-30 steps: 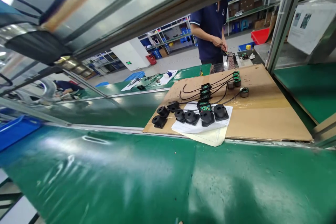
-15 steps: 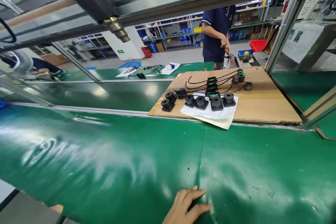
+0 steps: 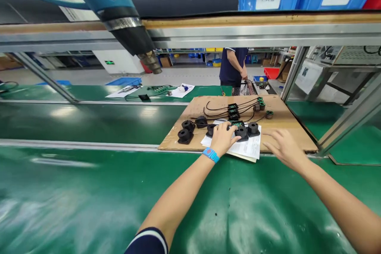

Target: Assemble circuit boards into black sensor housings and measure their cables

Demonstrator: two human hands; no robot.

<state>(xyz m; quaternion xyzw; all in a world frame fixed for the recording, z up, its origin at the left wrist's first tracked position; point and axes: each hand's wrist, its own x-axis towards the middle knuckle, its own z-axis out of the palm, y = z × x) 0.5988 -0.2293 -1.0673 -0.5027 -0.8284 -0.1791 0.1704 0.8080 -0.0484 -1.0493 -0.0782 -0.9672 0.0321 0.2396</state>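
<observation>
My left hand [image 3: 222, 138] fingers curl loosely over black housing [image 3: 228, 127], grip unclear; right hand [image 3: 282, 147] spread open, empty above cardboard [image 3: 293, 129]; I could snag the wires [image 3: 217, 110]

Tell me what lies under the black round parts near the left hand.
White paper sheets lie under three black round parts, on a cardboard sheet. The left hand covers one part. What is under the cardboard cannot be seen.

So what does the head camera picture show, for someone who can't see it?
Two bare hands reach over a green belt to a cardboard sheet: the left hand rests on black round parts on white paper, the right hand hovers open beside them. A blue heat gun hangs above.
</observation>
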